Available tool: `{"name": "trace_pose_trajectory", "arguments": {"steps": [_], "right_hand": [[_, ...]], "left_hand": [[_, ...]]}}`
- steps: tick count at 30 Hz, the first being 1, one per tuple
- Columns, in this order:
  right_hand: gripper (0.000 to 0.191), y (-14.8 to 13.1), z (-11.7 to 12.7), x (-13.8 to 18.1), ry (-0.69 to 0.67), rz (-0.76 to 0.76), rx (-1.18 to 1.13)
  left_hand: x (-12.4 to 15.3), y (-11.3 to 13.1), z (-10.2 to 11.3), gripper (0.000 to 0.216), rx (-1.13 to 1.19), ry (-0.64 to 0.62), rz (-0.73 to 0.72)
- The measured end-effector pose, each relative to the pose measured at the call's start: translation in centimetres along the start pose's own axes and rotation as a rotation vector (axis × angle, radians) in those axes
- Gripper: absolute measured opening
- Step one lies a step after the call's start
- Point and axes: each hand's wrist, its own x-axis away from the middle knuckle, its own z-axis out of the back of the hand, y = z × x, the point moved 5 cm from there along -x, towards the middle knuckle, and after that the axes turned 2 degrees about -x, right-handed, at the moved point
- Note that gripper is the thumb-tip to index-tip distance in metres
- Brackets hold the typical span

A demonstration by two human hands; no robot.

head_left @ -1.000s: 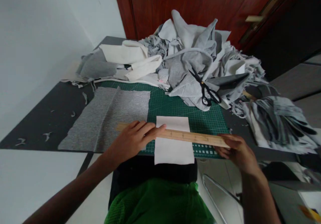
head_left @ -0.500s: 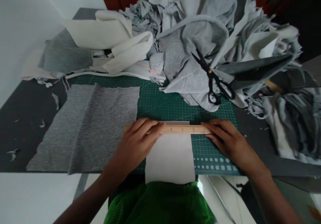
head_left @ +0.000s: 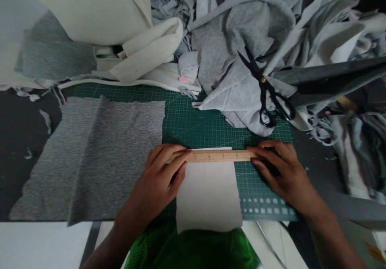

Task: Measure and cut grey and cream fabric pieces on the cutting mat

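Note:
A wooden ruler (head_left: 217, 156) lies across the far edge of a white fabric rectangle (head_left: 208, 194) on a green cutting mat (head_left: 208, 124). My left hand (head_left: 161, 176) presses its fingers on the ruler's left end, fingers curled and lying along it. My right hand (head_left: 282, 172) holds the ruler's right end, fingers together and flat on it. The white piece hangs over the table's near edge toward my green lap.
A grey knit fabric sheet (head_left: 96, 148) lies left of the mat. Black scissors (head_left: 267, 94) rest on a heap of grey fabric scraps (head_left: 241, 48) behind the mat. Cream folded fabric (head_left: 120, 35) sits at the back left. More striped scraps (head_left: 362, 152) lie at the right.
The ruler went from the middle of the white piece to its far edge, and both hands moved with it. The camera has come closer and tilted down.

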Motion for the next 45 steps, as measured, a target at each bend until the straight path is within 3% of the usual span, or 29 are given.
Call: {"name": "trace_pose_trajectory", "arguments": {"steps": [19,28,36,45], "right_hand": [[0.027,0.6,-0.5,0.0,0.002,-0.008,-0.044],[0.027,0.8,-0.5,0.0,0.005,-0.007,-0.052],[0.032,0.8,-0.4,0.2,-0.011,-0.011,-0.06],[0.031,1.0,-0.5,0.2,-0.003,-0.044,-0.058]], "left_hand": [[0.8,-0.2,0.4,0.037,-0.126,0.056,0.035],[0.7,-0.2,0.6,0.018,-0.034,0.073,0.026],[0.8,-0.3,0.5,0.019,0.032,0.075,0.014],[0.8,-0.3,0.5,0.021,-0.047,0.072,0.021]]}}
